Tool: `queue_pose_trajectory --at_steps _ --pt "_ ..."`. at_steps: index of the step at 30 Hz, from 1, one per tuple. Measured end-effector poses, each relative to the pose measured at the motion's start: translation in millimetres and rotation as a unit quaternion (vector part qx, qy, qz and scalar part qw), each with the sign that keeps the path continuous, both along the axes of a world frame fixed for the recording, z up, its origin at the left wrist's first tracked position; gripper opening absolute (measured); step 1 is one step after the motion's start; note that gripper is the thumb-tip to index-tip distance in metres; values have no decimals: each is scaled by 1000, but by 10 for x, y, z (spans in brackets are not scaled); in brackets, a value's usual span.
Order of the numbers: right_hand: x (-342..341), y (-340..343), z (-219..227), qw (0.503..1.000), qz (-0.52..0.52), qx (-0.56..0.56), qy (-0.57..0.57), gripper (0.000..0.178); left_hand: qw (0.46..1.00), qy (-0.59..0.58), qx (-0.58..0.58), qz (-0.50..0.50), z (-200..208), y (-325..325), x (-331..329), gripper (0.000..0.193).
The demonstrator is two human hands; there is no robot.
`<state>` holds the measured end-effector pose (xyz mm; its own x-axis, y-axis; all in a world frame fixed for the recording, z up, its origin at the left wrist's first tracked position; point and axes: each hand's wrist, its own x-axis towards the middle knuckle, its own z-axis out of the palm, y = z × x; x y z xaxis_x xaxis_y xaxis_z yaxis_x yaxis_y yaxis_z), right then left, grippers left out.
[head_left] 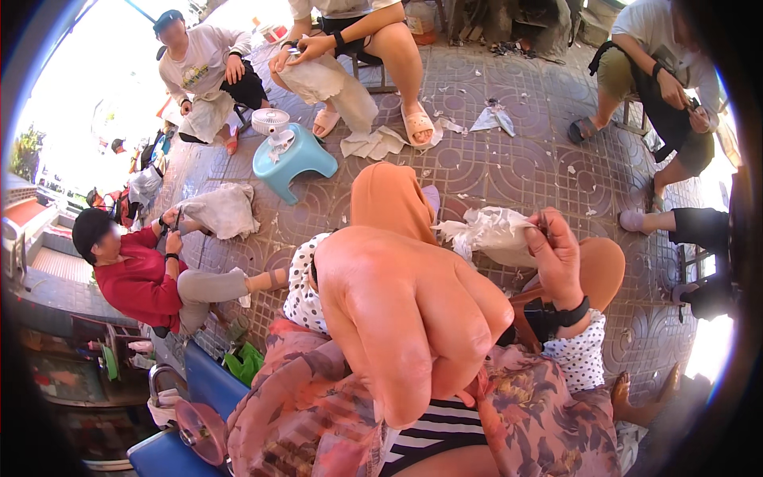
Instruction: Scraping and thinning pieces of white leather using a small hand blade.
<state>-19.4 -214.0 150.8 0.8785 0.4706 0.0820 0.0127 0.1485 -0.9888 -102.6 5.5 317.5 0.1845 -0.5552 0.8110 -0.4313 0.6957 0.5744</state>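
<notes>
My left hand (405, 310) is raised very close in the middle of the view, its back toward me. The fingers are curled and pressed together, and their tips are hidden. To its right, my right hand (560, 250) is closed in a pinch at the upper right edge of a ragged white cloth (497, 238). A small dark spot shows between thumb and fingers, too small to name. The cloth lies out to the left of that hand, between my knees, with a frayed far edge. Both my sleeves are white with dark dots; a black band is round the right wrist.
Several seated people surround me, some with white cloths on their laps. A light blue stool (294, 159) with a small white fan (271, 123) stands ahead left. White scraps (493, 119) lie on the tiled floor. A blue seat (211, 381) and pink fan (200, 433) are at lower left.
</notes>
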Motion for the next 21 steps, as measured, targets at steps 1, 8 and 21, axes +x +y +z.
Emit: queue_pose_trajectory --at_steps 1,8,21 --pt "1 -27 272 990 -1 -10 -138 9 1000 -4 17 -8 1 -7 27 10" --pt "-240 -75 1514 884 115 -30 -453 34 1000 13 -24 15 -24 -32 26 9" --pt "-403 39 1545 789 98 126 -594 28 999 5 -21 42 -43 -98 78 15"
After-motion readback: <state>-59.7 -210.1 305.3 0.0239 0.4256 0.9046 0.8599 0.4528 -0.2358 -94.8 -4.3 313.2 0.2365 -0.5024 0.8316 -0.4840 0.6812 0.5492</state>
